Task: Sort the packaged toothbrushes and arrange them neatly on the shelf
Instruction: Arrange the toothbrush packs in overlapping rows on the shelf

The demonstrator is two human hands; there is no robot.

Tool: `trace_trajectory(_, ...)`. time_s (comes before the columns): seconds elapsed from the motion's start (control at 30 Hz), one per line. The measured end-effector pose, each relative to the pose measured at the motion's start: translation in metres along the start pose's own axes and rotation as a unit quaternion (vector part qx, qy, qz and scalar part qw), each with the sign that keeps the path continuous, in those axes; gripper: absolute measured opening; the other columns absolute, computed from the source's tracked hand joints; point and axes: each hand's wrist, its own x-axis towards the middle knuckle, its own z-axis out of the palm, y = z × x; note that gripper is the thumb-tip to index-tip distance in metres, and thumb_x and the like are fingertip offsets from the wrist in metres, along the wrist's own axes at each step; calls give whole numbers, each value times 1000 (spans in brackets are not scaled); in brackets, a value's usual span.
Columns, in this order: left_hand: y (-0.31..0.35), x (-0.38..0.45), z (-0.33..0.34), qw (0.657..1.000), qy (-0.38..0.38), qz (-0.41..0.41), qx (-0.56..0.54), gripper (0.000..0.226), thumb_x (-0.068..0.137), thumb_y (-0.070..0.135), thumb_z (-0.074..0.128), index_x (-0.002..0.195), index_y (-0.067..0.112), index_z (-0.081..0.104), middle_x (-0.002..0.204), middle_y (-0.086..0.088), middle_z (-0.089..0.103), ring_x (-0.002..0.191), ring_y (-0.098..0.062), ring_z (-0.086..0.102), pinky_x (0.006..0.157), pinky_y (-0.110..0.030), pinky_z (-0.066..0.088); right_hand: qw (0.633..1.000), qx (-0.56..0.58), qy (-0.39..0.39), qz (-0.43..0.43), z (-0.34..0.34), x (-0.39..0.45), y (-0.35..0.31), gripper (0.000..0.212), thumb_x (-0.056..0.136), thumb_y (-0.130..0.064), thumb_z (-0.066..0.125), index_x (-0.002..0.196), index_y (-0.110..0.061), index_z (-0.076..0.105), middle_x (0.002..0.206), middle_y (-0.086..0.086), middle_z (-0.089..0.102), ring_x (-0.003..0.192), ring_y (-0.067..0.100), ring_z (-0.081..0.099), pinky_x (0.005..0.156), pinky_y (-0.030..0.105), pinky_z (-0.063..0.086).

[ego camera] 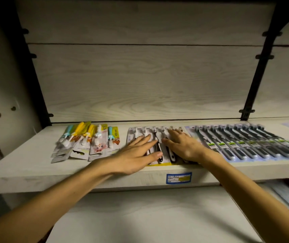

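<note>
I see both hands laid flat on the middle pack of toothbrushes, which lies on the pale wooden shelf with its near edge at the shelf's front lip. Left hand: fingers straight and spread, pressing on the pack's left half, thumb along the near end of a black handle. Right hand: fingers straight, resting on the pack's right half; nothing gripped by either. To the left, apart from this pack, a loose fan of children's toothbrushes in yellow and teal cards, overlapping unevenly. Just right, a row of dark toothbrushes on a blue backing, angled in parallel. A blue price label sits on the shelf's front edge below the hands.
</note>
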Motion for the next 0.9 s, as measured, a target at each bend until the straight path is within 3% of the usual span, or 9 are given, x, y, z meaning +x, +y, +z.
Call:
trace_trajectory(0.07,-16,-11,-11,998,55,26,-29,79,87,78,28,156,41,20,166,14,1,150,-4,-4,121,-34,2,996,19,82,3,-2,-4,-6,65,102,-54,37,154,-15,33,158,10,35,145,27,31,118,42,29)
trace_trajectory(0.13,-38,-20,-23,988,150,44,13,65,93,68,43,151,39,37,164,13,21,149,-7,18,119,-33,19,989,19,147,-21,-2,-6,-21,56,102,-48,44,147,-15,44,150,10,46,136,27,43,112,41,38)
trace_trajectory(0.2,-66,-27,-39,974,216,35,49,50,95,54,56,141,33,53,155,9,41,141,-12,37,111,-26,28,985,40,151,-69,2,-7,-49,48,101,-44,50,140,-17,53,142,7,54,126,24,53,104,39,44)
trace_trajectory(0.27,-98,-34,-56,968,237,-5,83,44,93,48,61,134,30,60,149,6,49,135,-16,45,106,-24,31,984,55,120,-117,11,-5,-84,43,99,-43,54,133,-18,60,137,4,59,121,22,57,101,38,47)
trace_trajectory(0.37,-141,-49,-73,972,206,-26,108,50,90,60,58,132,33,62,146,7,51,132,-18,48,106,-32,38,987,16,85,-132,32,7,-130,40,97,-50,53,119,-21,69,120,4,69,105,24,65,89,39,53)
trace_trajectory(0.5,-162,-68,-66,990,115,-4,77,85,77,90,29,145,42,45,154,14,41,140,-10,38,114,-41,37,991,-39,90,-93,49,24,-156,40,95,-55,52,101,-22,74,96,4,73,84,25,66,66,32,48)
trace_trajectory(0.63,-183,-74,-62,990,131,-15,55,87,78,88,25,152,41,31,159,12,33,145,-14,29,115,-43,31,989,-42,123,-77,56,29,-168,35,94,-52,56,103,-25,76,100,3,74,87,26,67,74,39,56)
trace_trajectory(0.8,-191,-74,-64,990,135,11,35,70,88,73,43,146,34,45,150,10,46,136,-11,43,109,-35,39,990,-24,129,-51,58,36,-175,31,95,-49,58,106,-25,76,103,3,74,93,24,67,80,42,55)
trace_trajectory(0.9,-193,-73,-64,988,153,10,-15,68,89,71,43,144,32,48,143,8,53,129,-13,49,101,-35,43,982,22,183,-42,57,37,-178,32,96,-44,56,94,-19,77,92,5,75,85,25,67,74,41,55)
